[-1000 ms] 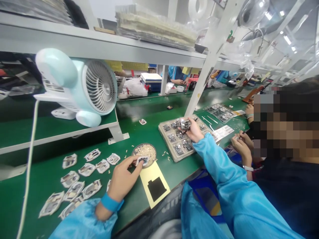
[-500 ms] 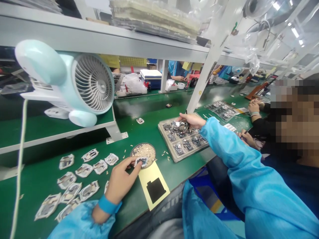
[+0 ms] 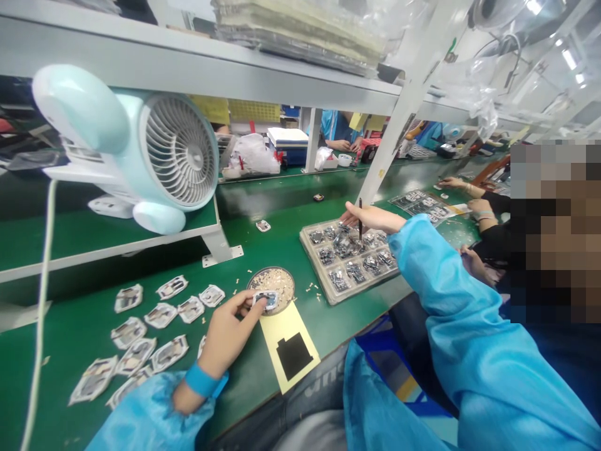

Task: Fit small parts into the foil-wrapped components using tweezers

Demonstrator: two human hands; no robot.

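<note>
Between the thumb and fingers of my left hand is a small white-framed part with a dark and metallic middle. It is held over the near edge of a round dish of tiny beige pieces. My right hand grips dark tweezers, which stand nearly upright with their tips down among small metallic parts. Those parts lie in a clear compartment tray. Several similar white-framed parts are spread on the green bench to the left of my left hand.
A yellow sheet with a black shape lies in front of the dish. A pale blue fan stands at the left. A slanted white post rises behind the tray. At the right, a co-worker's hands are near another tray.
My right hand has shifted slightly right and up, and the tweezers now show more upright over the tray. My left hand still holds the white-framed part. A co-worker's hand has reached farther over the bench.
</note>
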